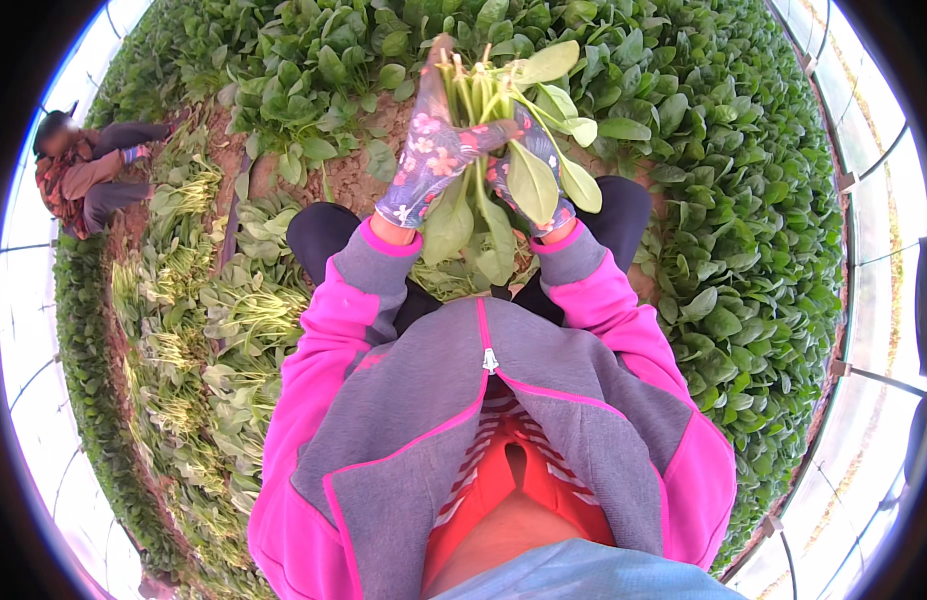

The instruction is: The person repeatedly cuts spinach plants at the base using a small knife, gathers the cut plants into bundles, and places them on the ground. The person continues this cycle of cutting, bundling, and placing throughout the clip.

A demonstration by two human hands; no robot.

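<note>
A bunch of spinach (532, 183) is held up in front of me, its cut pale stem ends at the top and several leaves hanging down and to the right. My left hand (432, 160), in a purple flowered glove, grips the bunch from the left, with fingers pointing up along the stems and thumb across them. In a matching glove, my right hand (529, 165) is around the bunch from the right, partly hidden behind the leaves. Bare soil (369, 140) shows beyond my hands, between my knees and the standing spinach.
Standing spinach plants (724, 230) fill the far side and the right. Rows of pulled spinach (194, 330) lie along the left. At the far left another person (84, 175) sits low beside the rows. Clear sheeting on curved poles (879, 375) bounds the right side.
</note>
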